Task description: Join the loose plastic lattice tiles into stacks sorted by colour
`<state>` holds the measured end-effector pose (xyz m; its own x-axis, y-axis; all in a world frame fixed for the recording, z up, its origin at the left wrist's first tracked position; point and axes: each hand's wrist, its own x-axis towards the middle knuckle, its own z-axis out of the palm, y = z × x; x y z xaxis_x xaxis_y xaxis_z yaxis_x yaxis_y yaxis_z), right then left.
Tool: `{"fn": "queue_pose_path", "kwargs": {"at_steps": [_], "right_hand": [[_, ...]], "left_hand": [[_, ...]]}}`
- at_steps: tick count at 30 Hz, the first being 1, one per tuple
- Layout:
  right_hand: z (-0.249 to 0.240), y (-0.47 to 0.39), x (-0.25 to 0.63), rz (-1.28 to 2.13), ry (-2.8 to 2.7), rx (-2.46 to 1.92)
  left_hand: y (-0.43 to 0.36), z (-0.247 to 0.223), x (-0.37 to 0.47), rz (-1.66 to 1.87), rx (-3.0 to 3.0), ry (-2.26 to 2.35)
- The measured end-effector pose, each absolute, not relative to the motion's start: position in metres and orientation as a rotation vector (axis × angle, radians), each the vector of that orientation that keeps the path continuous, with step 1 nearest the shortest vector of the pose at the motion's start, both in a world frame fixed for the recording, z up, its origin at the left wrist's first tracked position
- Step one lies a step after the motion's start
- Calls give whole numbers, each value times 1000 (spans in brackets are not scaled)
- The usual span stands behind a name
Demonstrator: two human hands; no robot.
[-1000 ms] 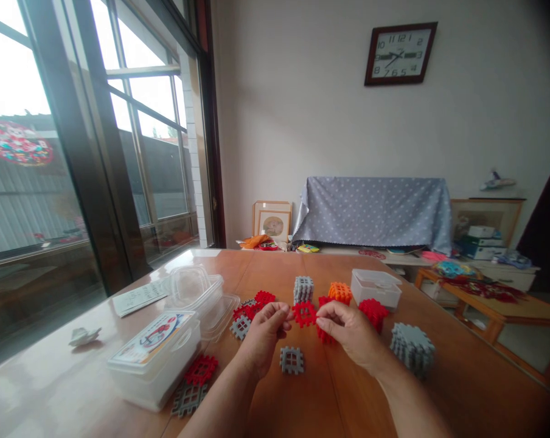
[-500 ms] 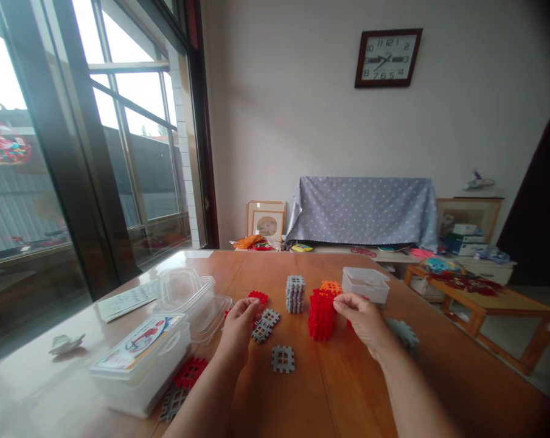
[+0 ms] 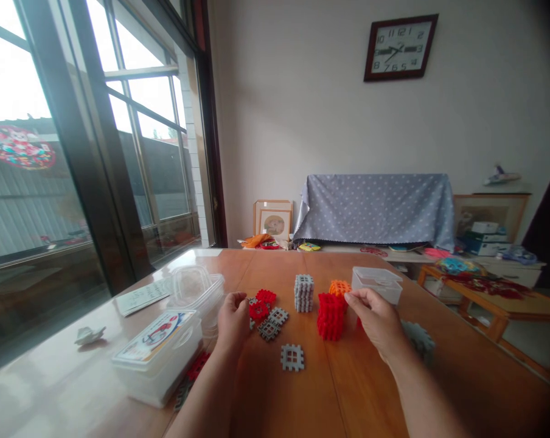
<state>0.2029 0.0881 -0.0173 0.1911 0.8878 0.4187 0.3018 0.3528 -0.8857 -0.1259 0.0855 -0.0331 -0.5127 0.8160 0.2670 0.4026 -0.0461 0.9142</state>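
Note:
My left hand (image 3: pixel 233 323) is closed, its fingertips together beside a loose heap of red interlocking tiles (image 3: pixel 258 311) and grey interlocking tiles (image 3: pixel 269 330); whatever it may hold is hidden. Thumb and fingers of my right hand (image 3: pixel 376 321) are pinched together at the upper right corner of a stack of red tiles (image 3: pixel 330 318); I cannot make out anything between them. Behind that stack, orange tiles (image 3: pixel 340 287) show in part. A grey tile stack (image 3: pixel 304 293) stands to its left. One single grey tile (image 3: pixel 292 358) lies flat between my forearms.
Left of my left arm sits a lidded plastic box (image 3: pixel 159 359), with clear containers (image 3: pixel 195 292), a booklet (image 3: pixel 143 297) and crumpled paper (image 3: pixel 90 335) beyond. Another clear box (image 3: pixel 377 285) stands behind my right hand. A round-edged grey piece (image 3: pixel 418 339) lies right of my wrist.
My left hand has drawn back leftward, uncovering more red tiles. My right hand stays near the red stack, whose top looks more even now. The view has turned slightly left.

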Motion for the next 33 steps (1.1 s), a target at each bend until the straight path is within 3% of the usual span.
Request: {"fn": "queue_pose_path", "kwargs": {"at_steps": [6,13,22,27,33], "right_hand": [[-10,74,178,550,-1507,-1126],[-10,65,161,591,-1591,-1087],[-10,65,159,557,-1629,-1105],[-9,60,153,622,-1689,-1061],[-8,50,138,862,-1675,-993]], "left_hand": [[86,-41,-135,1341,1537,2112],[77,-37,-120,742,1980,2263],[68,-25,-113,939,2001,2090],[57,-12,-99,1248,1545,1449],[48,-12,-84,1077,1085,1061]]}}
